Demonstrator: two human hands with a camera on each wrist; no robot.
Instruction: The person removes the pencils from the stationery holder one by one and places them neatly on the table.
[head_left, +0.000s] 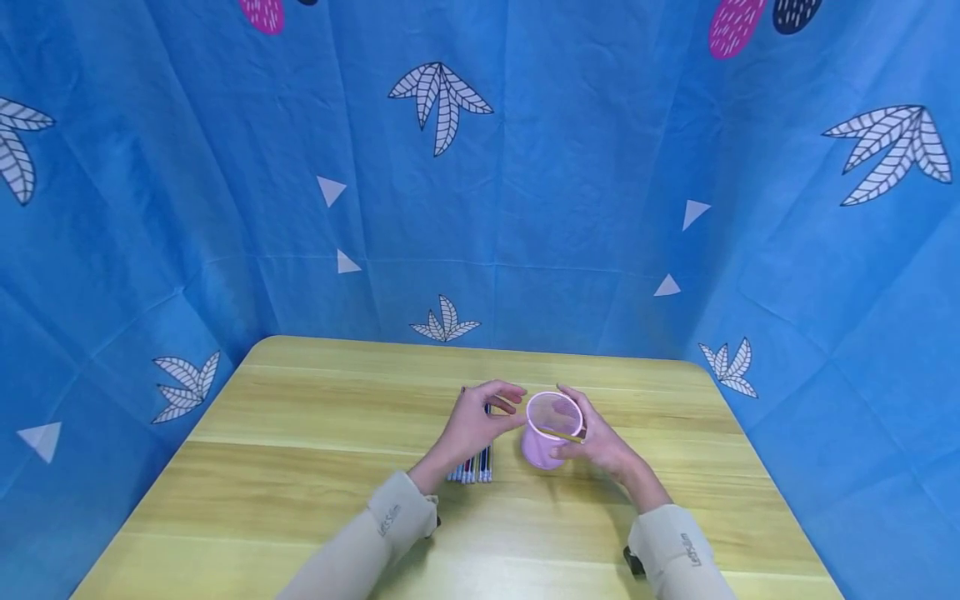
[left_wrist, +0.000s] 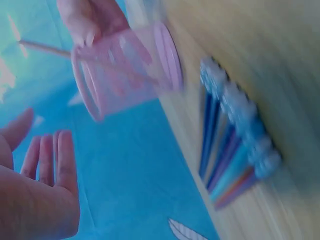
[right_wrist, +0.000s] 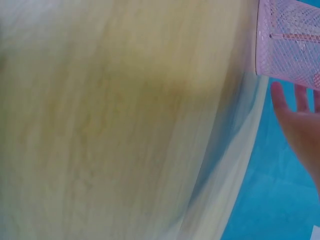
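Observation:
A pink mesh pen holder (head_left: 542, 452) stands on the table right of the middle in the head view. My right hand (head_left: 606, 447) grips it from the right, thumb at the near side and fingers round the far side. A single yellow pencil (head_left: 561, 434) leans inside, its upper end past the rim toward the right hand. Just left of the holder is my left hand (head_left: 480, 419), fingers apart and loosely bent, with nothing between them. Below that hand lies a row of pencils (head_left: 480, 467), partly hidden by it; in the left wrist view their silvery ends (left_wrist: 240, 110) show.
The light wooden table (head_left: 315, 408) has rounded far corners. Blue patterned cloth (head_left: 525, 208) hangs behind it and along both sides.

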